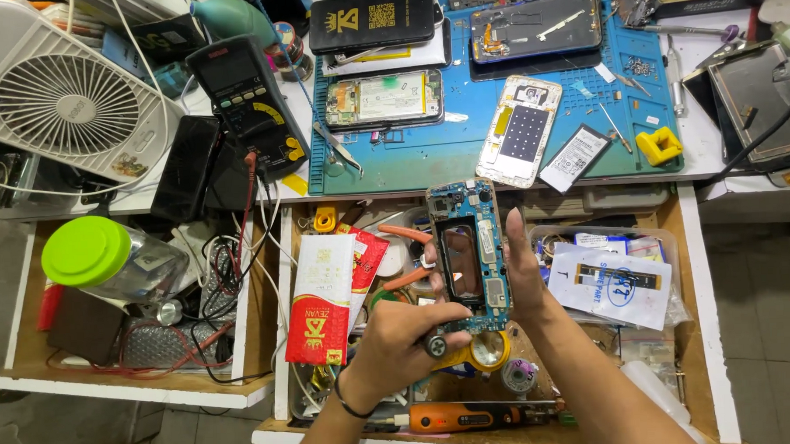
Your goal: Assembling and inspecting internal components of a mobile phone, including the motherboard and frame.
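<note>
— Held what?
— Phone frame (466, 250) with blue board, upright above open drawer (694, 264), just below mat (462, 150).
— Left hand (399, 340)?
— Clamped round frame's lower end, thumb across bottom, ring on finger.
— Right hand (524, 274)?
— Pressed flat along frame's right edge, fingers straight up.
— Nearby?
— Tape roll (487, 352) under hands, screwdriver (472, 415) at drawer front, red packets (323, 303) left, multimeter (251, 100) further up.
</note>
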